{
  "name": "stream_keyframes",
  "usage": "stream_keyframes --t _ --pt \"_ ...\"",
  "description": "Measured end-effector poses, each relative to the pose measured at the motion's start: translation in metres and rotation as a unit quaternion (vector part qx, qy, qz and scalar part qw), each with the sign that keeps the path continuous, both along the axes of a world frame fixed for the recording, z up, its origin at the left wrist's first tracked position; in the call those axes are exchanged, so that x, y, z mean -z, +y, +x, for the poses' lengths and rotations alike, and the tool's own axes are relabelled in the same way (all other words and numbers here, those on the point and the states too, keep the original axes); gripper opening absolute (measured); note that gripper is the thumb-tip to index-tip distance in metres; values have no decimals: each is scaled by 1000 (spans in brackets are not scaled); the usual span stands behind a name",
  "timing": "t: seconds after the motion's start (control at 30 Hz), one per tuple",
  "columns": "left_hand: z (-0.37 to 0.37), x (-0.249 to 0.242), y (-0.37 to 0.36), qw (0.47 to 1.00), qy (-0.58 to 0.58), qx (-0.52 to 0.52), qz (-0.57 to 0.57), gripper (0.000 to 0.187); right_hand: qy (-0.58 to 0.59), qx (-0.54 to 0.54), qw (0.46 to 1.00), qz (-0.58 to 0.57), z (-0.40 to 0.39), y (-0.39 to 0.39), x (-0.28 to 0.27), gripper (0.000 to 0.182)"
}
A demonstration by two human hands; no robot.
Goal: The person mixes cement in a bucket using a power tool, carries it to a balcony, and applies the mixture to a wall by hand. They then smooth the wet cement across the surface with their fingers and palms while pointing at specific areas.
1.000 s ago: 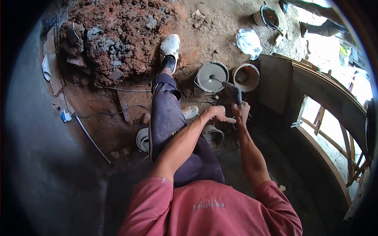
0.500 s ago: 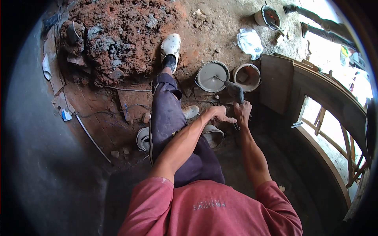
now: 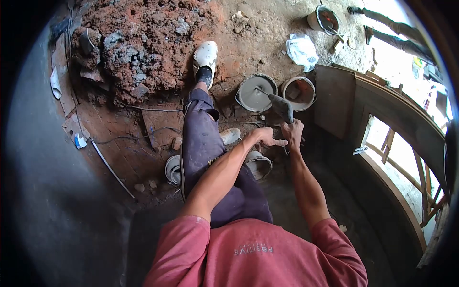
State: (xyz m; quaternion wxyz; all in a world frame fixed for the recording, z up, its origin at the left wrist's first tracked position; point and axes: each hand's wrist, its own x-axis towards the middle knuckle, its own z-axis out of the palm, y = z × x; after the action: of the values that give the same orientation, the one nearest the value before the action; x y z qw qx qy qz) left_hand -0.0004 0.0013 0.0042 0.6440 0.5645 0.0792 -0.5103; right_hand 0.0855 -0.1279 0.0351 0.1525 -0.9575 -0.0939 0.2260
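My right hand (image 3: 292, 131) is wrapped around the handle of a dark power drill (image 3: 282, 108). From the drill a thin mixing rod (image 3: 263, 91) reaches into wet grey mortar (image 3: 251, 98), which nearly fills a round bucket (image 3: 239, 97). My left hand (image 3: 266, 136) is beside the right one, near the drill's handle end. Its fingers are curled, with one digit pointing right; whatever they grip is hidden. Below the left hand stands a smaller pail (image 3: 268, 168), partly behind my leg.
A second bucket (image 3: 313, 98) stands right of the mortar, near a wooden board (image 3: 334, 101). A white plastic bag (image 3: 302, 51) and another bucket (image 3: 311, 23) lie beyond. Soil heap (image 3: 148, 52) at upper left; a cable (image 3: 129, 137) crosses the ground. Another person's legs (image 3: 394, 29) show at upper right.
The drill and my right hand have shifted slightly up and left, and the rod's place in the mortar has moved a little the same way. My left hand keeps nearly the same pose.
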Motion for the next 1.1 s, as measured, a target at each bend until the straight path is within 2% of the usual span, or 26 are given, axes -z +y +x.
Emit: stream_keyframes --t 0.33,0.43,0.53,0.6,0.67,0.73,0.8,0.9,0.97,1.0,1.07,1.1 --pt "3 -2 2 1000 -9 2 -19 104 6 0 1000 -11 -3 -4 4 34" --pt "2 -3 3 1000 -11 -21 6 103 7 -3 1000 -12 -6 -5 3 37" --pt "4 1 -1 1000 19 1 5 109 29 14 998 45 -9 -15 -1 38" --pt "4 7 -1 999 -3 -48 7 115 0 13 998 60 -10 -11 4 38" --pt "5 13 -3 999 10 -51 8 121 24 44 998 49 -10 -4 7 36" --pt "1 12 -7 991 -18 -131 15 121 -1 5 999 44 -13 -11 14 37" --pt "2 13 -8 993 -13 -118 -6 119 -4 11 999 31 -12 -18 21 37" --pt "2 12 -10 988 -24 -152 15 114 -2 3 1000 16 -9 -25 18 32" --pt "6 12 -4 988 36 -149 -18 104 7 18 1000 -12 -9 -20 9 32" --pt "-2 27 -16 988 38 -149 -19 104 9 18 1000 -13 -13 -17 5 32" --pt "-17 76 -46 941 -53 -325 79 92 -15 10 1000 -19 -16 -9 5 37" --pt "-9 76 -45 923 140 -356 35 84 -37 -16 999 -18 -16 -9 8 37"
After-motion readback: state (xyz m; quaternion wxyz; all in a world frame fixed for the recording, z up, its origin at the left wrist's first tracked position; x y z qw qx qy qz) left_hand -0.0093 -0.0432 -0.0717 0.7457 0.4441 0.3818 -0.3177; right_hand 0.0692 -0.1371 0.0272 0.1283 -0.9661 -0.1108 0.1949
